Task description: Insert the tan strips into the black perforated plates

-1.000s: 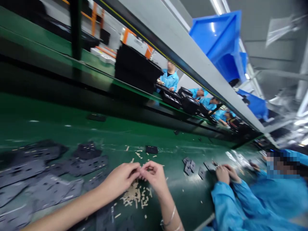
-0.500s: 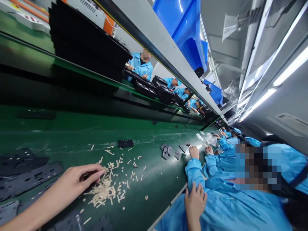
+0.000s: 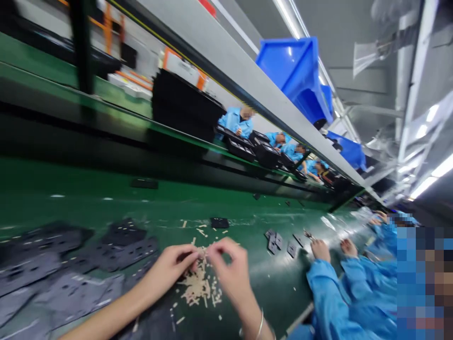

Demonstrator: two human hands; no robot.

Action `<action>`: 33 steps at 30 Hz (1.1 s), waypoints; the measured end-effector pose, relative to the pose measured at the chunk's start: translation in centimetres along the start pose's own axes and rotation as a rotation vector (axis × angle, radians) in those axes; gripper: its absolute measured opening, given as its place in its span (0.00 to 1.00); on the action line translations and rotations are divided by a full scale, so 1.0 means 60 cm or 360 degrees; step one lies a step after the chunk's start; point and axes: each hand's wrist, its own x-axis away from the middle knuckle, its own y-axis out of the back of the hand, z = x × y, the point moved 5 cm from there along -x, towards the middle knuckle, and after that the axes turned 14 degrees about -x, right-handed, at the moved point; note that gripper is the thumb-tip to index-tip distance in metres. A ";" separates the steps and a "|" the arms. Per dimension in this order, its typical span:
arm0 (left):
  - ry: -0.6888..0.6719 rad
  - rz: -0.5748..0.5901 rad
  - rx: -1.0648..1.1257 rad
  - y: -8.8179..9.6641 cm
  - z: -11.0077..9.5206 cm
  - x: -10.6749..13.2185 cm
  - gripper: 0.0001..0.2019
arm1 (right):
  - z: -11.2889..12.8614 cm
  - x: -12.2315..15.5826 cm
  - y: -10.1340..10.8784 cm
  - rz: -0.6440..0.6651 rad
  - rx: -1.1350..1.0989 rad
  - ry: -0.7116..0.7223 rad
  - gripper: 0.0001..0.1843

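My right hand [image 3: 230, 269] is back beside my left hand [image 3: 168, 269], both pinched over the beige strips [image 3: 198, 285]; I cannot tell whether either holds one.

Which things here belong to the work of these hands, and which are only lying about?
In the work: left hand, right hand, pale strips.

Only lying about: black sheets, green belt, blue bins.

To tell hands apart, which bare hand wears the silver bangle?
The right hand, above the pale slivers: the bangle circles its wrist; the left arm shows none.
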 end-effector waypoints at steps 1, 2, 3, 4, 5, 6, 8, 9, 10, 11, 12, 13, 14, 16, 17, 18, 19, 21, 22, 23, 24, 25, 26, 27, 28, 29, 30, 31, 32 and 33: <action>-0.0003 -0.0055 0.0079 0.002 0.003 -0.002 0.19 | -0.004 -0.011 -0.021 -0.0040 -0.0056 -0.0008 0.12; 0.0002 -0.0107 0.0148 0.004 0.006 -0.004 0.19 | -0.011 -0.020 -0.036 -0.0097 -0.0130 -0.0046 0.12; 0.0012 -0.0151 0.0206 0.006 0.010 -0.006 0.18 | -0.021 -0.025 -0.047 -0.0146 -0.0215 -0.0106 0.12; 0.0018 -0.0183 0.0251 0.007 0.013 -0.008 0.18 | -0.032 -0.028 -0.056 -0.0156 -0.0302 -0.0171 0.12; 0.0021 -0.0205 0.0278 0.008 0.015 -0.009 0.18 | -0.043 -0.028 -0.064 -0.0120 -0.0376 -0.0230 0.12; 0.0021 -0.0215 0.0291 0.008 0.016 -0.009 0.17 | -0.051 -0.025 -0.072 -0.0053 -0.0422 -0.0269 0.12; 0.0009 -0.0211 0.0290 0.006 0.016 -0.008 0.17 | -0.060 -0.015 -0.085 0.0074 -0.0435 -0.0294 0.10; 0.0007 -0.0200 0.0286 0.005 0.016 -0.007 0.18 | -0.061 -0.009 -0.090 0.0106 -0.0422 -0.0282 0.09; 0.0011 -0.0184 0.0283 0.003 0.017 -0.007 0.17 | -0.060 -0.004 -0.093 0.0110 -0.0406 -0.0257 0.08; 0.0019 -0.0163 0.0281 0.001 0.018 -0.007 0.17 | -0.058 0.000 -0.095 0.0091 -0.0390 -0.0224 0.07; 0.0023 -0.0145 0.0277 -0.001 0.018 -0.007 0.17 | -0.055 0.002 -0.097 0.0061 -0.0375 -0.0189 0.07; 0.0024 -0.0129 0.0269 -0.003 0.019 -0.007 0.17 | -0.053 0.004 -0.098 0.0033 -0.0363 -0.0159 0.06; 0.0020 -0.0121 0.0256 -0.003 0.019 -0.007 0.17 | -0.052 0.005 -0.099 0.0012 -0.0354 -0.0139 0.06; 0.0011 -0.0129 0.0200 -0.002 0.017 -0.006 0.17 | -0.051 0.005 -0.100 0.0002 -0.0354 -0.0128 0.07; 0.0010 -0.0155 0.0156 0.000 0.016 -0.005 0.16 | -0.052 0.005 -0.101 0.0007 -0.0361 -0.0133 0.07; 0.0006 -0.0196 0.0100 0.004 0.013 -0.003 0.14 | -0.053 0.005 -0.101 0.0018 -0.0363 -0.0140 0.07; -0.0006 -0.0238 0.0033 0.008 0.009 0.000 0.12 | -0.053 0.005 -0.102 0.0034 -0.0358 -0.0148 0.07; -0.0047 -0.0315 -0.0109 0.016 0.001 0.005 0.10 | -0.054 0.006 -0.103 0.0078 -0.0311 -0.0165 0.06; -0.0069 -0.0340 -0.0169 0.018 -0.002 0.006 0.10 | -0.054 0.006 -0.105 0.0107 -0.0276 -0.0173 0.06; -0.0079 -0.0349 -0.0216 0.020 -0.004 0.008 0.10 | -0.054 0.006 -0.106 0.0136 -0.0243 -0.0182 0.07; -0.0078 -0.0340 -0.0248 0.020 -0.005 0.008 0.11 | -0.054 0.007 -0.107 0.0156 -0.0220 -0.0190 0.06; -0.0071 -0.0322 -0.0265 0.019 -0.005 0.008 0.12 | -0.053 0.007 -0.107 0.0160 -0.0209 -0.0199 0.06; -0.0065 -0.0300 -0.0269 0.018 -0.005 0.008 0.12 | -0.053 0.007 -0.107 0.0155 -0.0210 -0.0210 0.06; -0.0063 -0.0274 -0.0266 0.016 -0.004 0.007 0.12 | -0.053 0.007 -0.106 0.0144 -0.0220 -0.0224 0.06; -0.0067 -0.0253 -0.0261 0.015 -0.004 0.007 0.12 | -0.052 0.007 -0.105 0.0129 -0.0239 -0.0236 0.06; -0.0076 -0.0244 -0.0252 0.014 -0.004 0.006 0.11 | -0.052 0.006 -0.103 0.0116 -0.0260 -0.0244 0.06; -0.0086 -0.0242 -0.0241 0.014 -0.003 0.006 0.11 | -0.052 0.006 -0.103 0.0109 -0.0278 -0.0250 0.06; -0.0094 -0.0240 -0.0225 0.014 -0.003 0.005 0.11 | -0.051 0.005 -0.102 0.0107 -0.0292 -0.0252 0.06; -0.0099 -0.0235 -0.0202 0.014 -0.003 0.005 0.12 | -0.050 0.005 -0.102 0.0106 -0.0299 -0.0252 0.06; -0.0100 -0.0225 -0.0175 0.014 -0.003 0.004 0.12 | -0.050 0.004 -0.101 0.0103 -0.0302 -0.0250 0.06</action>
